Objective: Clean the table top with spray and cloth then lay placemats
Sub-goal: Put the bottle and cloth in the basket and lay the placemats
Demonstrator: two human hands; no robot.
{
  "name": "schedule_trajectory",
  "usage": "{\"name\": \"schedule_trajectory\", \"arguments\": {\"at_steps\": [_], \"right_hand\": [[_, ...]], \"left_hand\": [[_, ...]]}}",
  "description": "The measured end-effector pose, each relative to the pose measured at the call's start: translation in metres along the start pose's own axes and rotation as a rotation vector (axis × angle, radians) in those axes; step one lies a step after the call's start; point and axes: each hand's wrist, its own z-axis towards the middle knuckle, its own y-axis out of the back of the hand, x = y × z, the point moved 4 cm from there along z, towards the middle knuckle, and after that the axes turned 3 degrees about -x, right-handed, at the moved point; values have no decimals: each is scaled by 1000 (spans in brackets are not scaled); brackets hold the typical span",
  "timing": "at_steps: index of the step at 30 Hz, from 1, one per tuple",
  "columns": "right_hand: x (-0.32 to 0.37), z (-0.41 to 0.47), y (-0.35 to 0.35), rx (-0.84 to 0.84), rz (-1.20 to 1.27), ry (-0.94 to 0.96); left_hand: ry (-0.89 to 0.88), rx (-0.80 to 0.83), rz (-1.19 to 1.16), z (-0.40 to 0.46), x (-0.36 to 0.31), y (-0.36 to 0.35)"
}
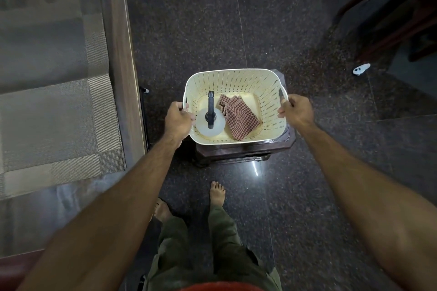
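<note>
Standing upright inside a cream perforated basket (236, 78), toward its left wall: a spray bottle (210, 123) with a dark trigger head. Lying just beside it on the basket floor, touching or nearly so: a folded red-checked cloth (240, 118). Sitting on a low dark wooden stool (281, 143) on the speckled stone floor (295, 30), the basket itself, though whether resting fully or lifting slightly is hard to tell.

Gripping the basket at both side handles: left hand (177, 120) with fingers (186, 107) curled over the left rim, right hand (296, 112) with fingers clenched round the right handle. Not touching bottle or cloth, either hand; both things lying between the two hands, the bottle nearer the left.

Judging by this, still fetching the supplies, with spraying and wiping not yet begun. Calling next for carrying the basket level, keeping the upright bottle from tipping, over to the bench (123, 78) whose wooden edge is running along the left, then taking out bottle and cloth.

Already lying on that bench: woven grey placemats (47, 101), probably needing clearing off before any wiping. Further out: a dark chair frame (387, 26) at upper right and a small white object (361, 69) on the floor near it.
</note>
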Motion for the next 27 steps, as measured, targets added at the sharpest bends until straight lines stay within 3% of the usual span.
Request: {"name": "schedule_trajectory", "arguments": {"at_steps": [17,19,23,27], "right_hand": [[10,-2,-5,11,-90,44],[12,-5,-3,-46,-137,61],[33,-27,0,-195,-181,223],[67,-60,-24,-131,-154,399]], "left_hand": [[2,19,23,7,6,3],[-15,3,23,7,5,8],[-54,-49,-56,-1,-2,25],[-78,-49,-131,-14,-3,41]]}}
